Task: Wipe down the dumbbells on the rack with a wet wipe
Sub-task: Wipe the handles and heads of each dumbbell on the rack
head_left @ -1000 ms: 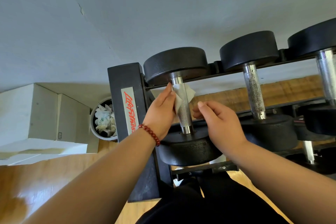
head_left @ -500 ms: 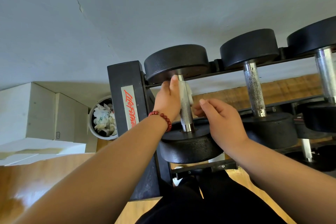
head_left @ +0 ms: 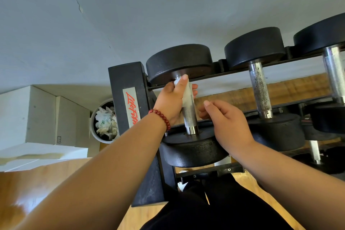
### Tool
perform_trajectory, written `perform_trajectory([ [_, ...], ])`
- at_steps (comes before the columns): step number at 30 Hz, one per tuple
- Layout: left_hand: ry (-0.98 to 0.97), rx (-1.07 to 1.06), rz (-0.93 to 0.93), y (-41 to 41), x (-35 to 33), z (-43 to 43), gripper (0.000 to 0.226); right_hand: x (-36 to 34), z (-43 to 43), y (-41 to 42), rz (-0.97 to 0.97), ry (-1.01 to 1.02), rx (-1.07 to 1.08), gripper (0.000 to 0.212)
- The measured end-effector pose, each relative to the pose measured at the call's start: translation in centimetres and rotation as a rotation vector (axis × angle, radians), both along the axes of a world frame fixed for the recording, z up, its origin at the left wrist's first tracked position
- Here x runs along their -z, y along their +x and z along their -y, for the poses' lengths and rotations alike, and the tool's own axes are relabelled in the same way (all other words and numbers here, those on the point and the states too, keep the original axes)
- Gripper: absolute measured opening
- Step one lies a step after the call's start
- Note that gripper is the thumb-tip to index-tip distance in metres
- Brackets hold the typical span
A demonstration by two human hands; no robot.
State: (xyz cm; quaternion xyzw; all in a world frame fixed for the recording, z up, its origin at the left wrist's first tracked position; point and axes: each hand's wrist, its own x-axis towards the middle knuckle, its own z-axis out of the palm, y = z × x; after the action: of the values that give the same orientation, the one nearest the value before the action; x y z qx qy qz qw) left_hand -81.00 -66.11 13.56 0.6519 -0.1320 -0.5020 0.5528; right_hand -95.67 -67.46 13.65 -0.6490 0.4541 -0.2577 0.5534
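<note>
Your left hand (head_left: 172,101) is wrapped round the wet wipe (head_left: 186,93), thumb laid along it and fingers curled behind, so the cloth is squeezed against the knurled handle (head_left: 189,119) of the dumbbell (head_left: 179,61) at centre frame. The grip sits at the upper end of the bar, just under the far head. Wrapping the metal this way suits the job, since it lets you clean all round it in one slide instead of dabbing each side. The lower part of the handle shows bare and shiny, so I judge that stretch is not yet wiped.

Your right hand (head_left: 225,121) holds nothing. Its fingers are loosely bent just right of the bar, and I cannot tell whether they touch it. It looks placed to steady the weight against rolling.

The dumbbell lies on the top tier of the rack (head_left: 128,80), at its left end, with neighbouring dumbbells (head_left: 259,87) further right. A bin (head_left: 105,121) of crumpled wipes stands left of the rack, handy for discards.
</note>
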Motion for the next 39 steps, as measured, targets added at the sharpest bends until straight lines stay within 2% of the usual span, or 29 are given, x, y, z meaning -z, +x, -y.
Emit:
perform_trajectory([
  [2, -0.029, 0.018, -0.084, 0.0, 0.2, -0.4, 0.041, -0.1, 0.0, 0.0, -0.001, -0.01, -0.008, 0.029],
  [4, -0.004, 0.057, -0.085, -0.2, 0.6, -0.8, 0.042, -0.2, -0.1, 0.0, 0.002, -0.005, -0.014, 0.03],
  [8, 0.064, 0.095, 0.191, 0.2, 0.5, -0.2, 0.038, -0.2, 0.1, 0.0, -0.024, -0.017, -0.018, 0.03],
  [12, 0.04, -0.001, 0.16, -0.1, 0.2, 0.4, 0.035, -0.1, 0.1, -0.1, -0.012, -0.007, -0.017, 0.029],
  [16, 0.101, 0.071, 0.26, -0.5, 0.8, -0.3, 0.038, -0.2, 0.1, 0.0, -0.012, -0.001, -0.021, 0.027],
  [24, 0.061, -0.065, 0.13, -0.8, 0.2, 0.6, 0.028, -0.2, 0.0, 0.0, -0.01, -0.004, -0.017, 0.028],
  [28, 0.106, 0.184, 0.277, -0.3, 0.5, -1.4, 0.032, -0.2, 0.0, 0.0, -0.002, 0.014, -0.022, 0.027],
  [30, 0.102, 0.223, 0.279, 0.3, 0.4, -1.3, 0.03, -0.2, 0.1, 0.0, -0.006, 0.009, -0.019, 0.029],
  [36, 0.05, -0.025, 0.06, -0.6, 0.3, 0.3, 0.037, 0.0, 0.0, 0.0, 0.007, 0.002, -0.032, 0.027],
  [39, 0.112, 0.153, 0.23, -0.8, 0.7, -1.3, 0.036, 0.0, -0.1, -0.2, 0.036, -0.004, -0.047, 0.025],
])
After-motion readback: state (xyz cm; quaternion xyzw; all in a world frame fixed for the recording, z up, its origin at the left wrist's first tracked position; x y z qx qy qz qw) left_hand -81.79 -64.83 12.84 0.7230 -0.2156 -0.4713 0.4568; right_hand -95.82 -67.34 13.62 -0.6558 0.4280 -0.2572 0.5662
